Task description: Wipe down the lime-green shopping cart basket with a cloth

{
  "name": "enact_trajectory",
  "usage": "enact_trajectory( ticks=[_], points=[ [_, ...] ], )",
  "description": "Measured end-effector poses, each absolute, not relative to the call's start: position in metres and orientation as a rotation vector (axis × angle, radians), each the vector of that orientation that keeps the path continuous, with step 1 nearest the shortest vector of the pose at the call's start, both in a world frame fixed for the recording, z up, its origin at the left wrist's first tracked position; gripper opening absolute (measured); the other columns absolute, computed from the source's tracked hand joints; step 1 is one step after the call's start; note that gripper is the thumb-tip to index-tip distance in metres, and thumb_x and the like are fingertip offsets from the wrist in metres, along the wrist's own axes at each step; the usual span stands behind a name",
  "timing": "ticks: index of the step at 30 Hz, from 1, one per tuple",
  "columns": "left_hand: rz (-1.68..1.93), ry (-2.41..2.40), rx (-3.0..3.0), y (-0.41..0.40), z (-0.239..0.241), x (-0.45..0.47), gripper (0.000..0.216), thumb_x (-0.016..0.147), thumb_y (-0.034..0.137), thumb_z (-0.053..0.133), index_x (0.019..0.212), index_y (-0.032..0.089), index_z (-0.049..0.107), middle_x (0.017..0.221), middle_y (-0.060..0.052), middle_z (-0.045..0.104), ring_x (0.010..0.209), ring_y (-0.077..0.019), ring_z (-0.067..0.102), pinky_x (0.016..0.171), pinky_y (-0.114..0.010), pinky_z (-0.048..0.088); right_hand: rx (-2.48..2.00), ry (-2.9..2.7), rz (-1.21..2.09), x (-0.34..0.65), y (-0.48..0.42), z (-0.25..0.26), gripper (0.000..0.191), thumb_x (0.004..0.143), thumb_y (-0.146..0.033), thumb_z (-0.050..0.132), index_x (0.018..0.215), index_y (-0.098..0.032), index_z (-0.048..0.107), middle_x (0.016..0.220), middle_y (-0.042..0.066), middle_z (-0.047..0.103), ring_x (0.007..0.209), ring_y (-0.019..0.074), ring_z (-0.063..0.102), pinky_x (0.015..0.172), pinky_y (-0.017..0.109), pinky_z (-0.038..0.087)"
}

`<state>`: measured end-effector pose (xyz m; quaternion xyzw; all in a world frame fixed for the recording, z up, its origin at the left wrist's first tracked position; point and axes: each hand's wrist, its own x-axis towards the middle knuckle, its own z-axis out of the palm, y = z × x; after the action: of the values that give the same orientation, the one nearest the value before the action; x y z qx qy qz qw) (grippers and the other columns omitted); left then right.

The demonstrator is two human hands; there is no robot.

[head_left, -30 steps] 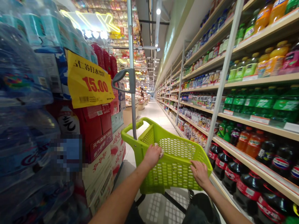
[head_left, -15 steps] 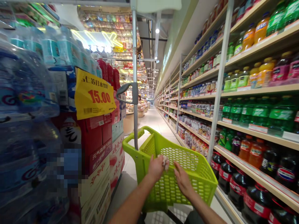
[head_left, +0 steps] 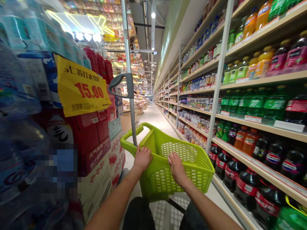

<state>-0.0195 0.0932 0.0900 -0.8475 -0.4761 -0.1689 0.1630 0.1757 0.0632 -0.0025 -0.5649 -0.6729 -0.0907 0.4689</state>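
Observation:
A lime-green plastic cart basket point(head_left: 189, 174) stands in front of me in a supermarket aisle. My left hand point(head_left: 142, 158) is closed over the near left part of its rim, fingers curled inside. My right hand point(head_left: 176, 166) grips the near rim a little to the right, fingers hooked over the edge. The two hands are about a hand's width apart. A grey metal pole with a handle point(head_left: 129, 92) rises from the basket's left corner. No goods show in the basket.
Close on my left stand stacked packs of bottled water point(head_left: 19, 92) and red drink cartons point(head_left: 96, 137) with a yellow 15.00 price sign point(head_left: 79, 89). Shelves of soft-drink bottles point(head_left: 254, 127) line the right. The tiled aisle point(head_left: 155, 116) runs straight ahead.
Both hands shifted left along the rim and now grip it side by side. The white crumpled thing seen in my left hand before no longer shows.

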Motion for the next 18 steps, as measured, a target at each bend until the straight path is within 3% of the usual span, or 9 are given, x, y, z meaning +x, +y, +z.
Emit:
enact_trajectory(
  ticks=[3, 10, 18],
  points=[
    [-0.481, -1.346, -2.344, 0.094, 0.087, -0.016, 0.016, 0.081, 0.029, 0.046, 0.085, 0.019, 0.058, 0.091, -0.006, 0.061, 0.097, -0.0232, 0.05, 0.1, -0.045, 0.024, -1.432, -1.788, -0.394, 0.201, 0.058, -0.02, 0.038, 0.08, -0.008, 0.034, 0.111, -0.012, 0.056, 0.124, 0.014, 0.05, 0.122, 0.0232, 0.037, 0.099, 0.045, 0.033],
    [-0.581, -1.308, -2.295, 0.085, 0.082, -0.01, 0.014, 0.081, 0.03, 0.048, 0.08, 0.02, 0.059, 0.087, -0.004, 0.061, 0.093, -0.022, 0.05, 0.097, -0.041, 0.025, -1.637, -1.575, -0.629, 0.328, 0.009, -0.044, 0.034, 0.074, -0.008, 0.036, 0.098, -0.014, 0.06, 0.108, 0.013, 0.058, 0.111, 0.0258, 0.046, 0.095, 0.049, 0.036],
    [-0.584, -1.308, -2.272, 0.08, 0.08, -0.004, 0.015, 0.081, 0.032, 0.049, 0.085, 0.022, 0.059, 0.086, -0.003, 0.061, 0.092, -0.0218, 0.05, 0.096, -0.041, 0.025, -1.419, -1.754, -0.532, 0.221, 0.053, -0.026, 0.032, 0.082, -0.014, 0.036, 0.106, -0.015, 0.057, 0.114, 0.013, 0.056, 0.111, 0.0232, 0.046, 0.094, 0.044, 0.039]
  ],
)
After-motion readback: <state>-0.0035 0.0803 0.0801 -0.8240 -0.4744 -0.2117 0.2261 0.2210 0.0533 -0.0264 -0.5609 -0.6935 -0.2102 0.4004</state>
